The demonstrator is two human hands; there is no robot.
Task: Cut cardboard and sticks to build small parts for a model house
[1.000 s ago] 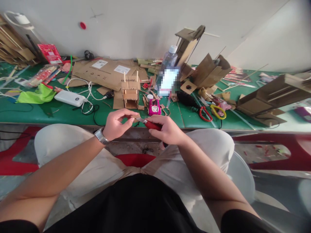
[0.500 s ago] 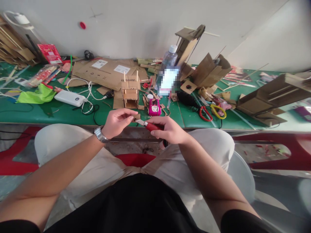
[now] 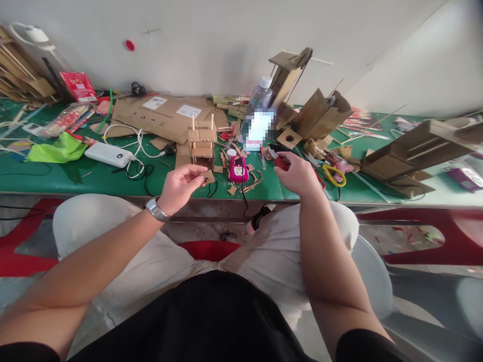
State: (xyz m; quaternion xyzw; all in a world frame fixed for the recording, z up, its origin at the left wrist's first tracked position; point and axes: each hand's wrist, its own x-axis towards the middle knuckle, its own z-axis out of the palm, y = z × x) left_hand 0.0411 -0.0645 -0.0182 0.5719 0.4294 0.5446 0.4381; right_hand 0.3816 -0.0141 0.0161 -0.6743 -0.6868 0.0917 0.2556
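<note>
Between the thumb and fingers of my left hand (image 3: 181,185) is a small square piece of cardboard (image 3: 209,176) with a dark spot near its middle. It hovers over the table's front edge, just before a small cardboard frame (image 3: 203,143) with wooden sticks. My right hand (image 3: 298,173) is closed around the red handle of a knife (image 3: 279,162), its blade pointing to the upper left, over the table beside scissors with red and yellow handles (image 3: 334,176). A pink device with a face print (image 3: 238,170) lies between my two hands.
Cardboard scraps (image 3: 252,183) litter the green tabletop (image 3: 162,187). Behind are a clear bottle (image 3: 261,93), a phone with a blurred screen (image 3: 260,128) and a flattened carton (image 3: 169,118). A white power bank (image 3: 108,154) with cables lies left; tall cardboard structures (image 3: 415,151) stand right.
My right hand has moved the knife away from the cardboard piece, to the right and farther over the table. My left hand still pinches the piece, now slightly lower and turned flatter to view.
</note>
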